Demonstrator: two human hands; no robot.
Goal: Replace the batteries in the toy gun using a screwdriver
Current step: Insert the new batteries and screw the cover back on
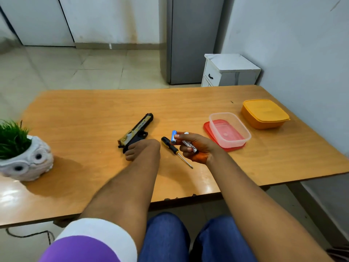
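Note:
A black and tan toy gun (137,129) lies on the wooden table (94,110), muzzle pointing away to the right. My left hand (143,149) grips its handle at the near end. A screwdriver (172,148) with a black and yellow handle lies on the table between my hands. My right hand (196,147) hovers just above it and holds batteries: a blue one (173,137) pinched at the fingertips and a white and black one (189,145) across the palm.
A clear plastic box (229,129) stands on its red lid (206,129) to the right, with a closed orange box (264,113) behind it. A white owl pot (28,161) with green grass sits at the table's left edge. A wall runs along the right.

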